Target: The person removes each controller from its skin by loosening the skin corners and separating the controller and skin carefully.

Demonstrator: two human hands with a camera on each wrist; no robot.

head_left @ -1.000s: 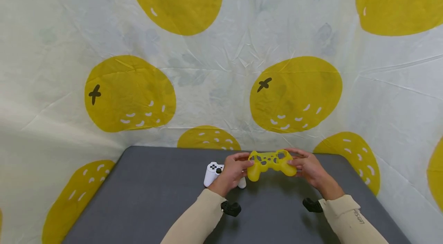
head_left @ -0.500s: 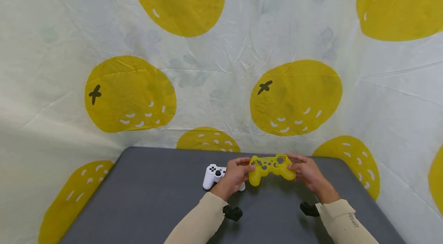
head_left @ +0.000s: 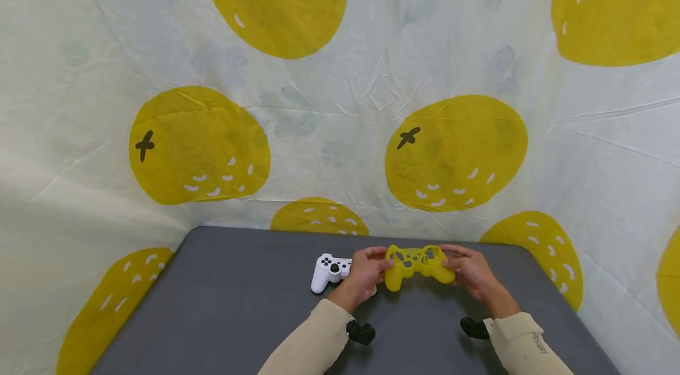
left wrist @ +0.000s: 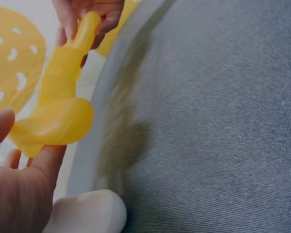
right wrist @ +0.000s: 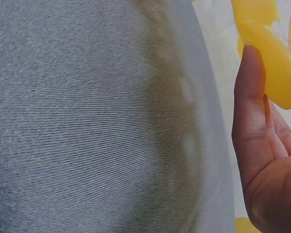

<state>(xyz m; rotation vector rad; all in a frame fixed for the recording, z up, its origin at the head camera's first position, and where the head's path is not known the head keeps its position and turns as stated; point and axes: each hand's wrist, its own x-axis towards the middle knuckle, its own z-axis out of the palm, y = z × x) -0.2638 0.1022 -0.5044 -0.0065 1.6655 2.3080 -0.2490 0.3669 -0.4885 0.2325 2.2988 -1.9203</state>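
Both hands hold a yellow silicone game controller cover (head_left: 417, 264) above the far part of the table, its button and stick cut-outs visible in the head view. My left hand (head_left: 365, 273) pinches its left grip between thumb and fingers. On the other side, my right hand (head_left: 474, 271) pinches the right grip. A white game controller (head_left: 321, 274) lies on the table behind the left hand, which hides much of its right half. In the left wrist view the cover (left wrist: 58, 116) is seen edge-on, and a rounded end of the white controller (left wrist: 94, 213) shows below.
The dark grey table (head_left: 239, 304) ends in a rounded far edge. Behind it hangs a pale curtain (head_left: 329, 139) printed with large yellow fruit. Each wrist carries a black strap-on device, the left one (head_left: 361, 332) and the right one (head_left: 474, 328), just over the tabletop.
Both hands and the cover have come slightly lower in the head view, and the cover's tilt has shifted a little. The white controller stays where it lies.
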